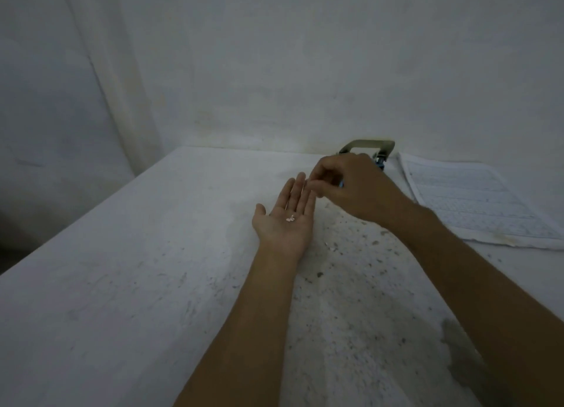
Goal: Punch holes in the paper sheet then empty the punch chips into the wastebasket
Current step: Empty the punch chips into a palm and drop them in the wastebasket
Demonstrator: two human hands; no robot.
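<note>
A white, rough-surfaced table (pixel 128 284) fills the lower part of the view, its top dotted with small dark specks and pits toward the right. A grey smudge (pixel 454 333) marks its near right area. Behind it rises a plain white wall (pixel 274 55), faintly stained, meeting a side wall at the left.

Table (pixel 128 284): matt white top, rough and grainy, speckled with dark flecks and scuffs. Punch (pixel 370 147): dull grey-beige metal handle, a bit of blue that looks like plastic under it; paper (pixel 476 202) is thin, matt, lined, edges slightly ragged. Chips (pixel 290 219) are small matt white paper bits; wall (pixel 305 55) is flat white, stained, unevenly finished.
</note>
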